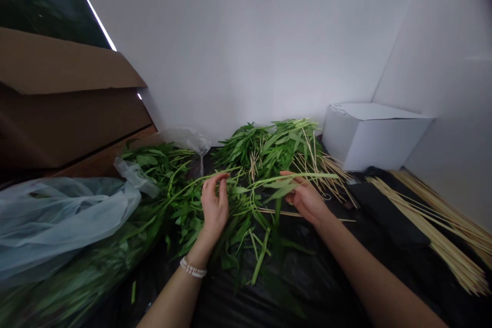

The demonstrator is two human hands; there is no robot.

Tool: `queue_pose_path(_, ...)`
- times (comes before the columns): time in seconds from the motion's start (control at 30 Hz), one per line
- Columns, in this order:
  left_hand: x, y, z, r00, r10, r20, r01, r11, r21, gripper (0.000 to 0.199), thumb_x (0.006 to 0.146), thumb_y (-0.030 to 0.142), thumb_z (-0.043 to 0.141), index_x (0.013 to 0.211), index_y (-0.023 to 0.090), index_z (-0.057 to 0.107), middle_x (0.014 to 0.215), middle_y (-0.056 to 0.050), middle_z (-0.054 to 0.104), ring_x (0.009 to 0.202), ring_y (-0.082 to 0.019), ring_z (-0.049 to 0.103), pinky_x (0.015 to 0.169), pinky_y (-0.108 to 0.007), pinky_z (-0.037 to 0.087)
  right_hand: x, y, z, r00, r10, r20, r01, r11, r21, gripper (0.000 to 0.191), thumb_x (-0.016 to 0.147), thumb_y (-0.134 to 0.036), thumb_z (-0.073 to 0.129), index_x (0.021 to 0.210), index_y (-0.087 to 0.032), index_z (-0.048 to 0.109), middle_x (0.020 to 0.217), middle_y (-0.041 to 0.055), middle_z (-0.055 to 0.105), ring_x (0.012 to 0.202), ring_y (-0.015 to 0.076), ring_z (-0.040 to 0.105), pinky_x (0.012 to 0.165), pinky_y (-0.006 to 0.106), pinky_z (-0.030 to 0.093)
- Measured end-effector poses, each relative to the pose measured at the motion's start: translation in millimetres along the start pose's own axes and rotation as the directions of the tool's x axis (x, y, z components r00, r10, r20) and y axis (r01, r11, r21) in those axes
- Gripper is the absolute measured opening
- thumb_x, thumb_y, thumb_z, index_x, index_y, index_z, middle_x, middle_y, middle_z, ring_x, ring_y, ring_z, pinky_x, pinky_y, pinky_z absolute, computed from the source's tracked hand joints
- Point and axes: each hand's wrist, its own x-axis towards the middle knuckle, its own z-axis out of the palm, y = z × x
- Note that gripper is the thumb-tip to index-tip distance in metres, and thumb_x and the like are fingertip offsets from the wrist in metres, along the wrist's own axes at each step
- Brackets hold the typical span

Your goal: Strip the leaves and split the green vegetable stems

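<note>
My right hand (306, 199) pinches a long leafy green stem (315, 176), which looks like water spinach; its thick pale end points right and leaves hang below. Across from it, my left hand (214, 204), with a beaded bracelet (192, 268) at the wrist, is half curled with thumb and fingers apart, over a loose heap of the same leafy greens (190, 225). Stems pass close to its fingertips; I see none gripped there. A short cut stem (261, 256) lies in front of the hands on black plastic sheeting (230, 307).
Behind are bundled greens (288, 138) and thin sticks (330, 169). On the right, long pale sticks (434, 236) lie beside a dark block (388, 215), with a white box (376, 133) behind. Left are a clear plastic bag (65, 220) and a cardboard box (69, 123). A white wall (246, 51) closes the back.
</note>
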Motion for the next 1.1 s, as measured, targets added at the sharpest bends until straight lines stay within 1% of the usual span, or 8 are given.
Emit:
queue_pose_path(0.1, -0.4, -1.2, 1.3, 0.985, -0.082, 0.152, 0.098, 0.990, -0.103, 0.022, 0.092, 0.032, 0.048, 0.104, 0.021, 0.064, 0.096, -0.005, 0.072, 0.094, -0.019, 0.065, 0.090, -0.035, 0.047, -1.9, 0.5, 1.5, 0.999, 0.016, 0.039, -0.015, 1.000, -0.012, 0.036, 0.070, -0.037, 0.074, 0.102, -0.023, 0.070, 0.091, 0.0042, 0.073, 0.067, 0.0138, 0.062, 0.048, 0.021, 0.038)
queue_pose_path(0.27, -4.4, -2.9, 9.6, 0.904, -0.182, 0.386, 0.270, 0.945, -0.186, 0.021, 0.080, 0.036, 0.064, 0.091, 0.020, 0.071, 0.087, -0.004, 0.073, 0.079, -0.019, 0.066, 0.075, -0.030, 0.050, -3.3, 2.8, 2.6, 0.997, 0.003, 0.074, -0.002, 1.000, -0.020, 0.036, 0.072, -0.036, 0.073, 0.105, -0.022, 0.070, 0.091, 0.0048, 0.073, 0.063, 0.0117, 0.059, 0.047, 0.020, 0.037)
queue_pose_path(0.33, -4.2, -4.4, 12.0, 0.825, -0.257, 0.502, 0.420, 0.874, -0.243, 0.022, 0.077, 0.037, 0.067, 0.086, 0.018, 0.072, 0.083, -0.005, 0.073, 0.074, -0.019, 0.065, 0.071, -0.029, 0.050, -4.0, 3.1, 3.3, 0.996, 0.000, 0.091, 0.002, 1.000, -0.029, 0.035, 0.073, -0.037, 0.073, 0.104, -0.022, 0.071, 0.092, 0.0051, 0.073, 0.062, 0.0115, 0.058, 0.048, 0.020, 0.037)
queue_pose_path(0.47, -2.1, -7.5, 10.2, 0.617, -0.370, 0.694, 0.714, 0.633, -0.298, 0.030, 0.072, 0.039, 0.071, 0.092, 0.016, 0.073, 0.083, -0.005, 0.074, 0.069, -0.016, 0.066, 0.066, -0.026, 0.050, -6.4, 3.1, 5.6, 0.992, 0.012, 0.128, -0.005, 0.999, -0.053, 0.034, 0.073, -0.038, 0.072, 0.103, -0.022, 0.071, 0.091, 0.0057, 0.073, 0.063, 0.0126, 0.059, 0.048, 0.021, 0.037)
queue_pose_path(0.53, -1.6, -7.7, 7.2, 0.548, -0.384, 0.743, 0.787, 0.536, -0.304, 0.034, 0.068, 0.040, 0.076, 0.092, 0.016, 0.074, 0.085, -0.006, 0.075, 0.071, -0.016, 0.067, 0.070, -0.026, 0.051, -7.4, 3.1, 6.5, 0.990, 0.021, 0.142, -0.012, 0.998, -0.064, 0.034, 0.073, -0.038, 0.072, 0.103, -0.022, 0.071, 0.091, 0.0057, 0.073, 0.063, 0.0128, 0.059, 0.048, 0.021, 0.037)
queue_pose_path(0.63, -1.5, -5.9, 3.0, 0.473, -0.361, 0.804, 0.846, 0.440, -0.301, 0.035, 0.064, 0.041, 0.081, 0.088, 0.015, 0.075, 0.086, -0.007, 0.075, 0.074, -0.016, 0.068, 0.075, -0.026, 0.051, -7.9, 3.4, 6.8, 0.988, 0.028, 0.150, -0.018, 0.998, -0.068, 0.033, 0.074, -0.037, 0.072, 0.103, -0.022, 0.072, 0.090, 0.0053, 0.073, 0.063, 0.0126, 0.059, 0.048, 0.021, 0.037)
queue_pose_path(0.8, -0.5, -0.7, 0.3, 0.417, -0.327, 0.848, 0.884, 0.360, -0.296, 0.032, 0.067, 0.036, 0.080, 0.091, 0.015, 0.075, 0.084, -0.007, 0.076, 0.071, -0.014, 0.068, 0.073, -0.024, 0.052, -6.3, 5.4, 4.3, 0.988, 0.023, 0.153, -0.013, 0.998, -0.067, 0.033, 0.074, -0.038, 0.072, 0.103, -0.022, 0.072, 0.090, 0.0058, 0.073, 0.066, 0.0135, 0.060, 0.048, 0.021, 0.038)
queue_pose_path(1.1, 1.8, 6.1, -3.9, 0.368, -0.333, 0.868, 0.899, 0.366, -0.241, 0.023, 0.068, 0.025, 0.074, 0.088, 0.014, 0.075, 0.079, -0.007, 0.076, 0.065, -0.013, 0.065, 0.066, -0.022, 0.049, -7.3, 6.6, 4.6, 0.986, 0.021, 0.165, -0.005, 0.995, -0.096, 0.033, 0.075, -0.038, 0.072, 0.103, -0.021, 0.072, 0.090, 0.0060, 0.073, 0.067, 0.0135, 0.060, 0.048, 0.020, 0.037)
